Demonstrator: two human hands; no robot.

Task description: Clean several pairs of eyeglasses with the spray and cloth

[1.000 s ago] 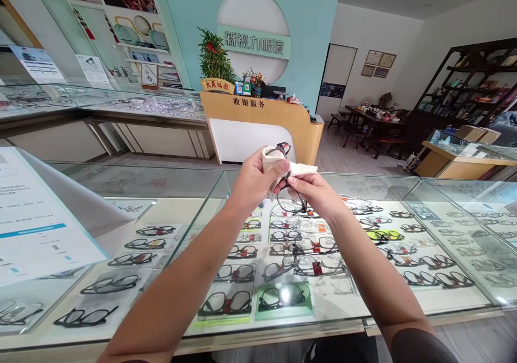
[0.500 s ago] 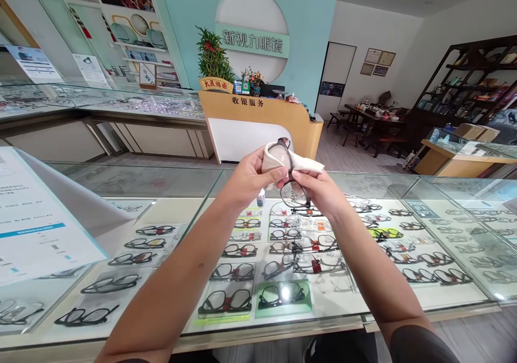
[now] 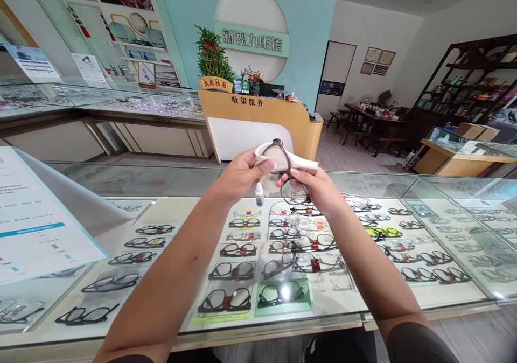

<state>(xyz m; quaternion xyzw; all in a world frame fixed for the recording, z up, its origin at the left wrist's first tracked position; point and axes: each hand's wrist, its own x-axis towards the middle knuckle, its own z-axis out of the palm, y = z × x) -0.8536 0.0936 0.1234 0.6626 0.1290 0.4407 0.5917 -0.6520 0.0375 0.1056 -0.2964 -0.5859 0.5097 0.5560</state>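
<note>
I hold a pair of dark-framed glasses [image 3: 291, 182] up over the glass display counter [image 3: 169, 182]. My left hand [image 3: 242, 173] is closed on a white cleaning cloth [image 3: 302, 162], which is wrapped over the upper lens. The fingers of my right hand [image 3: 317, 189] are pinched on the frame near the lower lens. A small white dropper bottle [image 3: 259, 194] stands on the counter just below my left hand.
Under the glass lie several rows of glasses [image 3: 278, 247] on trays. A white printed sheet [image 3: 34, 217] in a stand sits at the left. A wooden cashier desk [image 3: 258, 123] with a potted plant [image 3: 212, 61] stands behind, with tables and shelves at the right.
Both hands have risen slightly with the glasses. The left hand's cloth has slid round the upper lens, and the bottle now shows below the left hand.
</note>
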